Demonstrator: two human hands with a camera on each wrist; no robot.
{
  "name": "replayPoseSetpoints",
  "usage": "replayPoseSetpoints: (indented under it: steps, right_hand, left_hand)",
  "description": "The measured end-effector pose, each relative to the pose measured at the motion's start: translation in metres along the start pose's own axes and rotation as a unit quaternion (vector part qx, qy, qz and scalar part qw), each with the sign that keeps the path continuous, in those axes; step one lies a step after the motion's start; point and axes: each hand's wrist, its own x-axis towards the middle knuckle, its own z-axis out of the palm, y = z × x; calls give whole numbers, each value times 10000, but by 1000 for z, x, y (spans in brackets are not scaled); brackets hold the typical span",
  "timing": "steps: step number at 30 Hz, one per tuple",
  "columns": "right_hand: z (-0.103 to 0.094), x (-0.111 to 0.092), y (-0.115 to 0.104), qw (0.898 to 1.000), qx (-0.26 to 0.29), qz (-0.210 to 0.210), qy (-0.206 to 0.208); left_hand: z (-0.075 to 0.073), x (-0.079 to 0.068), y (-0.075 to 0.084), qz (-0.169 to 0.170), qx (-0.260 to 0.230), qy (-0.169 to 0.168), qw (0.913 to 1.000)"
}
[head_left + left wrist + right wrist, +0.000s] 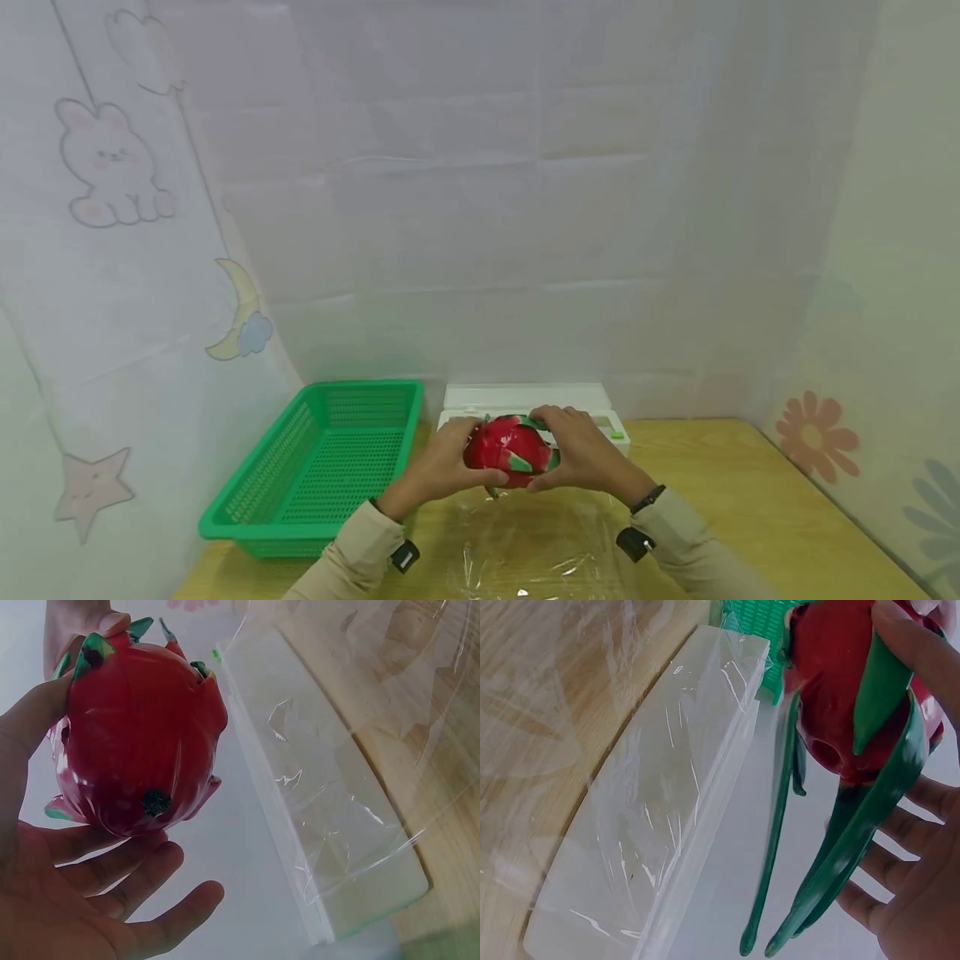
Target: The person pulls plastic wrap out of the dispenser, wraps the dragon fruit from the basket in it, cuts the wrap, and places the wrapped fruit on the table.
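Observation:
A red dragon fruit (510, 446) with green-tipped scales is held up over the table between both hands. My left hand (442, 462) grips its left side, thumb at the near side and fingers behind; in the left wrist view the lower fingers of that hand (112, 892) spread loosely beneath. On the other side, my right hand (588, 454) holds it by thumb and fingers. Long green leaves (855, 832) hang from the fruit in the right wrist view. Below lies a sheet of clear cling film (532, 542), stretching from a white cling film dispenser (525, 396) behind the fruit.
A green plastic basket (262, 531) stands at the left of the wooden table (697, 483). The dispenser carries a small green slider (617, 435). A pale hanging sheet (480, 208) closes off the back, and printed sheets line both sides.

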Motion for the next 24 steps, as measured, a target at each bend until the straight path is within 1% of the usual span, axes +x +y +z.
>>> replayPoseSetpoints:
  steps: [3, 6, 10, 15, 17, 21, 24]
  right_hand:
    - [0, -5, 1, 9999, -17, 36, -143]
    - [0, -10, 1, 9997, -16, 61, -247]
    - [-2, -17, 1, 9992, -56, 64, -379]
    - [-2, -26, 2, 9980, -20, 206, -591]
    - [0, -30, 3, 9974, 41, 280, -668]
    - [5, -37, 5, 9960, 151, 365, -806]
    - [10, -42, 6, 9956, 252, 344, -838]
  left_hand:
    - [5, 0, 0, 133, -256, -126, 9995]
    - [10, -1, 0, 129, -383, -240, 9989]
    - [16, -3, 1, 50, -276, -353, 9990]
    - [26, -5, 2, 188, -389, -490, 9979]
    - [30, -6, 2, 259, -416, -517, 9975]
    - [38, -9, 0, 277, -437, -667, 9964]
    - [43, -12, 0, 187, -462, -798, 9956]
